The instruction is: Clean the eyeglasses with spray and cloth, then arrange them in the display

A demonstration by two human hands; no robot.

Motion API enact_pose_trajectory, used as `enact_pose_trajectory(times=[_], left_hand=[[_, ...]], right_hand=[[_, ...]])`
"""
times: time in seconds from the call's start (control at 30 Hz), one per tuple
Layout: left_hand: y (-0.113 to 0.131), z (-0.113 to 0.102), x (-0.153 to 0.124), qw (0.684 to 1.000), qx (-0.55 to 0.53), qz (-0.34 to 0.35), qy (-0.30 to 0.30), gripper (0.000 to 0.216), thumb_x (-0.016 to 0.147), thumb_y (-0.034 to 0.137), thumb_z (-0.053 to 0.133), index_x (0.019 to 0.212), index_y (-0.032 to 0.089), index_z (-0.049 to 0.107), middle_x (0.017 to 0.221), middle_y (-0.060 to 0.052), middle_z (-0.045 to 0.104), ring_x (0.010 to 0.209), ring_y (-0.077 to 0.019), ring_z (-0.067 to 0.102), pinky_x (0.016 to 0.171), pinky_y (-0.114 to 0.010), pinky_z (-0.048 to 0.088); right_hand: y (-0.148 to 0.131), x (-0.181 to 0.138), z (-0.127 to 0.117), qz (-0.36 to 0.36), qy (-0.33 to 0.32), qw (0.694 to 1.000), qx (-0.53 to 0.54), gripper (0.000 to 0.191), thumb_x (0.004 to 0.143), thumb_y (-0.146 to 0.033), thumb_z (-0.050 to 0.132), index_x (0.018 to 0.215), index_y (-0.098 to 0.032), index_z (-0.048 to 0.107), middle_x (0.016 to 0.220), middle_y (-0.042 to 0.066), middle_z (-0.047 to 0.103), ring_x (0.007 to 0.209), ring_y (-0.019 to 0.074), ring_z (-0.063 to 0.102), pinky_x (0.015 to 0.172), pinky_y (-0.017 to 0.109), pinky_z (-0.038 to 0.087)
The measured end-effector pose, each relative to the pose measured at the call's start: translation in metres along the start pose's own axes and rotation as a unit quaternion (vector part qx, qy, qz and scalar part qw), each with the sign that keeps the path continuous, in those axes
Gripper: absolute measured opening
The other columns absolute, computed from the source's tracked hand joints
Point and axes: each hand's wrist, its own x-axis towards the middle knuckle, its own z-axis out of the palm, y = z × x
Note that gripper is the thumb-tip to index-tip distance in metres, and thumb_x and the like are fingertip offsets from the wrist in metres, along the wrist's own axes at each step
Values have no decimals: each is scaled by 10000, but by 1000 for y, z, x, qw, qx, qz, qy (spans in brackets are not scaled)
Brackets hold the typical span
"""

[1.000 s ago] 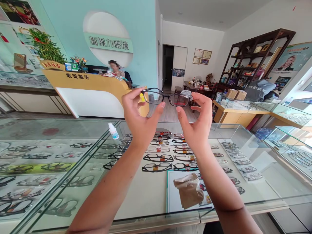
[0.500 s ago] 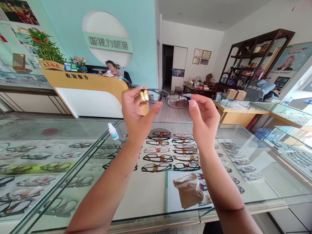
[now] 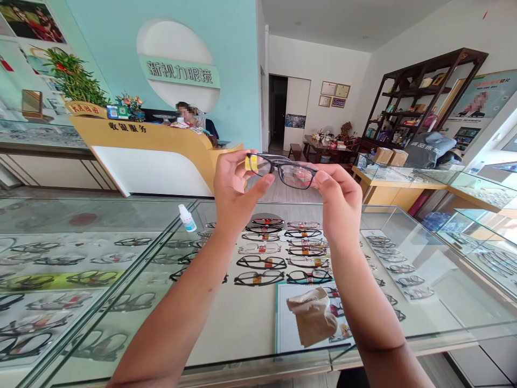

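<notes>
Dark-rimmed eyeglasses (image 3: 276,168) are held up in the air, lenses towards me, above the far edge of the glass counter. My left hand (image 3: 238,186) is closed on their left end, beside a yellow sticker on the lens. On the right end, my right hand (image 3: 339,196) pinches the frame by the hinge. The glasses tilt slightly down to the right. Below, a brown cleaning cloth (image 3: 313,318) lies crumpled over a white and teal sheet (image 3: 288,337) on the counter. A small white spray bottle (image 3: 187,218) stands beyond my left forearm.
Rows of eyeglasses (image 3: 262,262) lie in the glass showcase (image 3: 238,328) beneath my arms. More display cases (image 3: 476,188) stand at the right. A person (image 3: 208,126) sits behind the wood-topped reception desk (image 3: 161,143). Dark shelves (image 3: 420,91) rise at the back right.
The left end of the eyeglasses has moved right and slightly down with my left hand. The frame is now turned more at an angle. Both hands keep their hold.
</notes>
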Motion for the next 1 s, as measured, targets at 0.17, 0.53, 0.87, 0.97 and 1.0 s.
enact_pose_trajectory(times=[0.17, 0.53, 0.87, 0.97, 1.0], left_hand=[[-3, 0, 0, 1000, -13, 4, -4, 758, 740, 688, 997, 1320, 340, 655, 1382, -66, 723, 1231, -273, 770, 980, -422, 630], [-1, 2, 1, 999, -33, -25, -25, 692, 751, 643, 1011, 1252, 329, 653, 1341, -74, 763, 1196, -249, 773, 966, -415, 639], [-3, 4, 0, 998, -29, -38, -30, 713, 752, 706, 981, 1240, 319, 635, 1324, -82, 755, 1181, -255, 782, 955, -412, 644], [-4, 4, 0, 999, -10, -41, -23, 749, 743, 742, 968, 1247, 322, 606, 1338, -89, 740, 1199, -265, 773, 945, -413, 633], [-5, 4, 0, 999, -6, -41, -22, 762, 740, 751, 965, 1246, 323, 588, 1343, -88, 732, 1213, -268, 766, 952, -417, 627]], right_hand=[[1, 0, 0, 2, -2, 1000, 12, 145, 954, -443, 793, 973, -305, 834, 987, 20, 861, 1016, 248, 799, 903, 430, 643], [-1, 0, 2, 10, 0, 999, 38, 95, 915, -385, 809, 913, -293, 833, 893, -3, 830, 892, 204, 757, 810, 372, 605], [-1, -1, 2, 11, 6, 1000, 14, 156, 906, -436, 810, 896, -280, 806, 826, -9, 791, 764, 178, 675, 750, 357, 581], [0, -1, 3, 11, 9, 1000, -1, 189, 918, -474, 798, 907, -285, 789, 829, -3, 784, 793, 194, 693, 744, 368, 582], [0, -2, 3, 12, 10, 1000, -8, 205, 923, -491, 789, 914, -286, 782, 833, 0, 782, 807, 201, 702, 741, 371, 583]])
